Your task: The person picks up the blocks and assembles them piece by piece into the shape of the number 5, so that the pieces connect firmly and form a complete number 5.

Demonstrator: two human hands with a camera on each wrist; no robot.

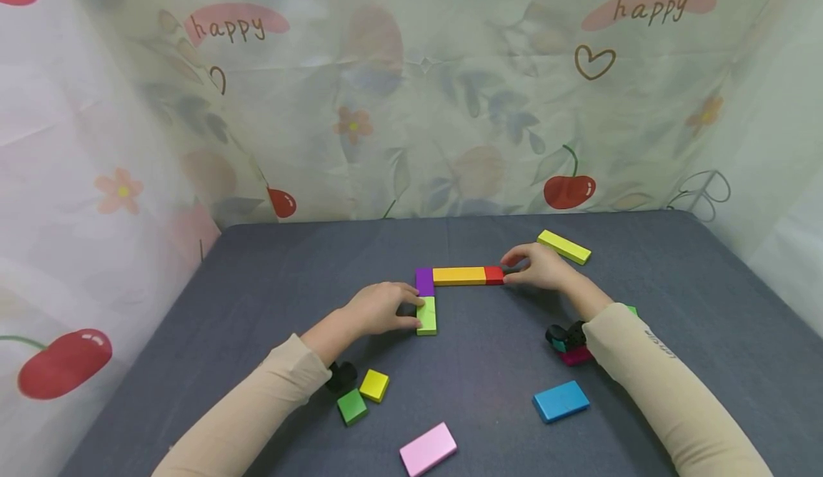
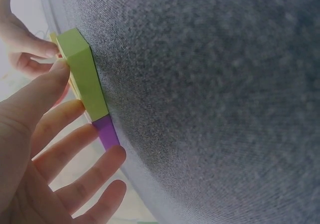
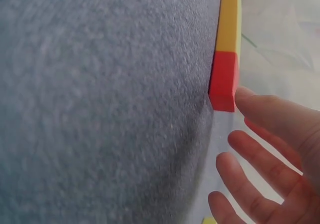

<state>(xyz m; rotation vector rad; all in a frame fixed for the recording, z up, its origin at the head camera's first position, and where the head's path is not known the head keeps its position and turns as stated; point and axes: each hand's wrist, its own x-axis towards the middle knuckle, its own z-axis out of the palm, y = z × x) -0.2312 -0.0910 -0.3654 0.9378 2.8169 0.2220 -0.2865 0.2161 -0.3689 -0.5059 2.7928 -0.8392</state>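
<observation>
- Two hands are at an L-shaped row of blocks near the middle of the grey surface (image 1: pixel 270 284).
- The left hand (image 1: pixel 379 309) lies with straight fingers (image 2: pixel 75 154) against the left side of the light green block (image 1: pixel 427 315), which runs toward the near edge.
- A purple block (image 1: pixel 424 281) forms the corner, touching the light green block's far end.
- An orange block (image 1: pixel 459 275) runs rightward from the purple one, with a small red block (image 1: pixel 494 275) at its right end.
- The right hand (image 1: pixel 536 266) has relaxed, open fingers (image 3: pixel 265 108); one fingertip touches the red block's end.
- A yellow-green bar (image 1: pixel 564 246) lies just behind the right hand, toward the far edge.
- Near the front edge lie a pink block (image 1: pixel 428 449), a blue block (image 1: pixel 561 400), a small yellow block (image 1: pixel 374 385) and a dark green block (image 1: pixel 351 406).
</observation>
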